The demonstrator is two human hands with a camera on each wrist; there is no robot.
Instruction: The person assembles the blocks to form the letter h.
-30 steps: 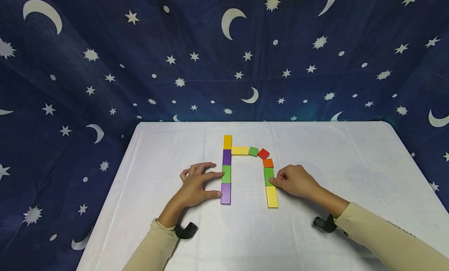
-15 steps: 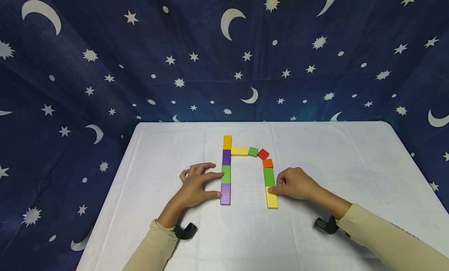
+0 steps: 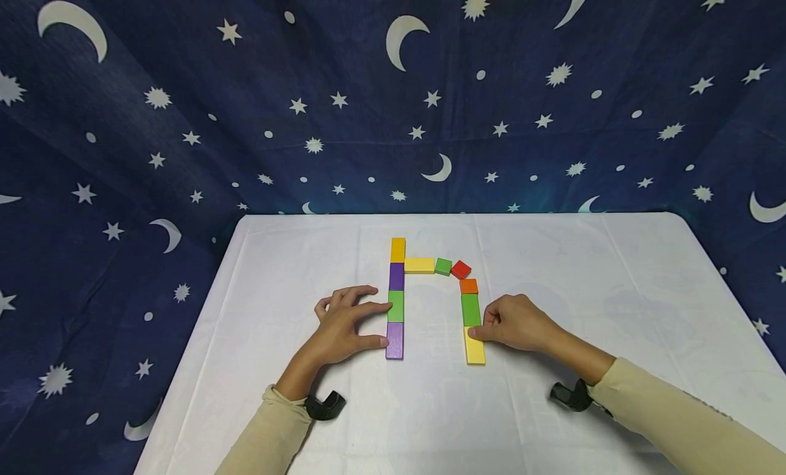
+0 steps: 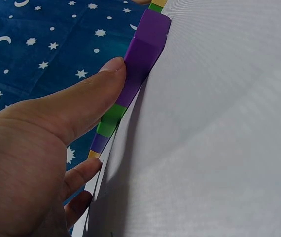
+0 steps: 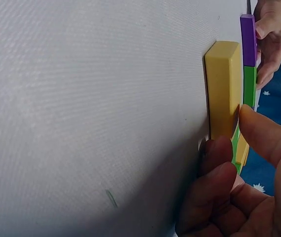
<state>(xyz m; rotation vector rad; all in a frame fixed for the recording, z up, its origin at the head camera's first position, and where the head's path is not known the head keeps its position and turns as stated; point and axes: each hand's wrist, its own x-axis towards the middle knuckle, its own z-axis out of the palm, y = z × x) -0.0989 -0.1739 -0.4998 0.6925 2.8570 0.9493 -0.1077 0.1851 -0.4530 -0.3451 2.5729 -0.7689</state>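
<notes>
My left hand (image 3: 338, 328) lies beside a straight column of blocks, its index fingertip at the green block (image 3: 397, 312) and its thumb against the light purple block (image 3: 395, 345). Above these are a dark purple block (image 3: 396, 277) and an amber block (image 3: 398, 250). In the right column, my right hand (image 3: 518, 319) holds the lower yellow block (image 3: 475, 352), thumb on top and curled fingers at its right side. The right wrist view shows that yellow block (image 5: 222, 84) between thumb and fingers. A green block (image 3: 471, 310) adjoins its far end.
A yellow block (image 3: 419, 265), a small green block (image 3: 443, 267), a tilted red block (image 3: 461, 269) and an orange block (image 3: 469, 286) link the two columns. Everything lies on a white-covered table (image 3: 614, 291), with a starry dark blue cloth (image 3: 356, 72) behind.
My right thumb has moved from the right-hand green block down to the yellow one. That yellow block has shifted slightly left, more in line with the green. The left hand has stayed put.
</notes>
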